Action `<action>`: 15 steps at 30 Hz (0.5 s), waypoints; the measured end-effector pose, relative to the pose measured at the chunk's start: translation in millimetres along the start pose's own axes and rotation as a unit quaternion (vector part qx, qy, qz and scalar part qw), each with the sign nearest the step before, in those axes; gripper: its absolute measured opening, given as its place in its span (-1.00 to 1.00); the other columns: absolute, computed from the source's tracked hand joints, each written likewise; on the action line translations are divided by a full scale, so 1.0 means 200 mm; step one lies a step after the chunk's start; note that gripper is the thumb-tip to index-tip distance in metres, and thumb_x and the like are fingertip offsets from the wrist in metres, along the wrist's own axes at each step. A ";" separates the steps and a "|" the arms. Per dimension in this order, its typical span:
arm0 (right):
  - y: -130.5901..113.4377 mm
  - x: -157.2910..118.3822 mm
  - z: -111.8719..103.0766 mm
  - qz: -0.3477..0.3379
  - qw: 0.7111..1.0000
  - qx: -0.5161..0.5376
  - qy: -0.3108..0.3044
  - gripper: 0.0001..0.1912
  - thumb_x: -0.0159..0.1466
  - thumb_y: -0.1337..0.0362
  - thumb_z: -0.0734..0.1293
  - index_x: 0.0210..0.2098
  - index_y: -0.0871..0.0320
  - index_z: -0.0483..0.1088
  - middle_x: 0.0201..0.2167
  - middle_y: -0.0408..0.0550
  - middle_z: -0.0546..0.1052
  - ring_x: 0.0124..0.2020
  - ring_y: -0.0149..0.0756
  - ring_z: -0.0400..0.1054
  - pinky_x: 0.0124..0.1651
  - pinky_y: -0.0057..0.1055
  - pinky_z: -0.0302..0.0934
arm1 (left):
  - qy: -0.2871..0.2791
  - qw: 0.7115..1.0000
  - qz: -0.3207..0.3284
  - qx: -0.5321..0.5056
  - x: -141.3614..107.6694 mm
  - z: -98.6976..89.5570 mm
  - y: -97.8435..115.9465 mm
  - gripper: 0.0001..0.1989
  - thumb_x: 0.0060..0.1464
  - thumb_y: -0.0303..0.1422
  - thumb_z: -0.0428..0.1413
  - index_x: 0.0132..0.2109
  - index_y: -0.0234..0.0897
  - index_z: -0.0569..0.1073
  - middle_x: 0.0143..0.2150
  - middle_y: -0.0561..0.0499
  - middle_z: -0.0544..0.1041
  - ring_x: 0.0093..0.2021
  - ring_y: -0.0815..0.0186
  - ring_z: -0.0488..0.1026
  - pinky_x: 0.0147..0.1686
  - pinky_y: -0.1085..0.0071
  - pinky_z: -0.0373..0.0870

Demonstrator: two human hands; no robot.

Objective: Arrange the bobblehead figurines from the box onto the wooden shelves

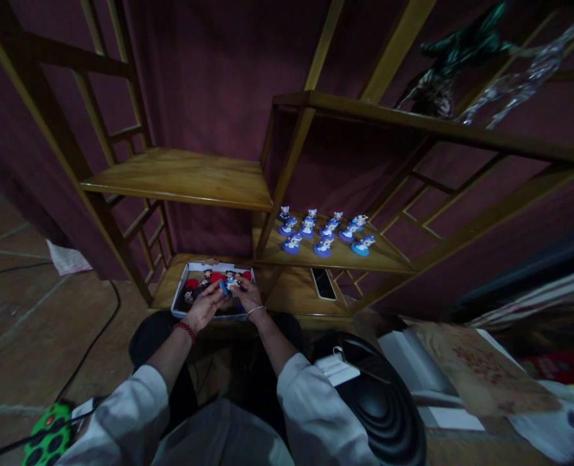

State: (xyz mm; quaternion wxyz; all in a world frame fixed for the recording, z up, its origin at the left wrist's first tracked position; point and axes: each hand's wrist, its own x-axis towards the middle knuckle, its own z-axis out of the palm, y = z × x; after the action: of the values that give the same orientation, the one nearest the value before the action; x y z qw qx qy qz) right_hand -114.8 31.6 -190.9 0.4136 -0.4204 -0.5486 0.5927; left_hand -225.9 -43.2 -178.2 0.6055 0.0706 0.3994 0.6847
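Both hands are over a shallow white box (177,299) on the low wooden shelf. My left hand (206,309) pinches a small blue piece (223,287), its exact kind unclear. My right hand (248,296) is closed on a small white and blue figurine (231,279), right beside the blue piece. Whether the two parts touch I cannot tell. Inside the box lie several dark and red figurines (206,277), partly hidden by my hands.
Several blue and white figurines (324,245) stand in rows on the raised shelf (388,260) to the right. Below it lies a phone (323,284). A black round stool (378,404) with a white item (338,369) is by my right side. Wooden posts (287,175) frame the shelves.
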 end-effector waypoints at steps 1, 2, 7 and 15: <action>0.00 0.00 0.00 -0.003 1.000 -0.004 0.000 -0.52 -0.16 0.10 0.45 -0.26 0.17 0.46 -0.40 -0.11 0.54 -0.30 -0.27 0.41 -0.21 -0.34 0.32 | -0.002 1.000 0.000 0.000 0.00 0.00 0.00 -0.67 0.01 -0.67 0.03 -0.08 -0.35 0.43 -0.27 -0.04 0.54 -0.27 0.39 0.49 -0.02 0.31 0.37; 0.00 0.00 0.00 -0.005 1.000 -0.006 -0.001 -0.52 -0.17 0.10 0.45 -0.26 0.17 0.46 -0.39 -0.11 0.54 -0.30 -0.27 0.41 -0.19 -0.34 0.32 | -0.004 1.000 0.001 0.000 0.00 0.00 0.00 -0.68 0.01 -0.67 0.03 -0.08 -0.35 0.43 -0.26 -0.04 0.54 -0.27 0.40 0.49 -0.03 0.32 0.37; 0.00 0.00 0.01 -0.021 1.000 0.000 0.000 -0.56 -0.17 0.10 0.44 -0.29 0.14 0.46 -0.36 -0.12 0.55 -0.28 -0.27 0.41 -0.14 -0.32 0.30 | -0.010 1.000 0.003 -0.003 -0.01 0.01 0.01 -0.70 0.02 -0.66 0.03 -0.11 -0.34 0.44 -0.24 -0.04 0.53 -0.27 0.41 0.49 -0.05 0.34 0.39; -0.01 0.03 0.00 0.002 1.000 0.019 -0.010 -0.55 -0.17 0.12 0.42 -0.27 0.12 0.44 -0.41 -0.15 0.54 -0.36 -0.30 0.41 -0.26 -0.36 0.31 | -0.002 1.000 -0.003 -0.006 -0.03 0.05 0.04 -0.84 0.03 -0.58 0.07 -0.22 -0.36 0.47 -0.36 -0.02 0.53 -0.37 0.43 0.48 -0.22 0.45 0.43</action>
State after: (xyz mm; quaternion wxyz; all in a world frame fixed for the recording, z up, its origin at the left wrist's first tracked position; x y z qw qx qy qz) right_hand -117.4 37.0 -188.2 0.4151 -0.4078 -0.5403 0.6079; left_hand -225.3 -43.8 -163.9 0.6092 0.0669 0.3941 0.6849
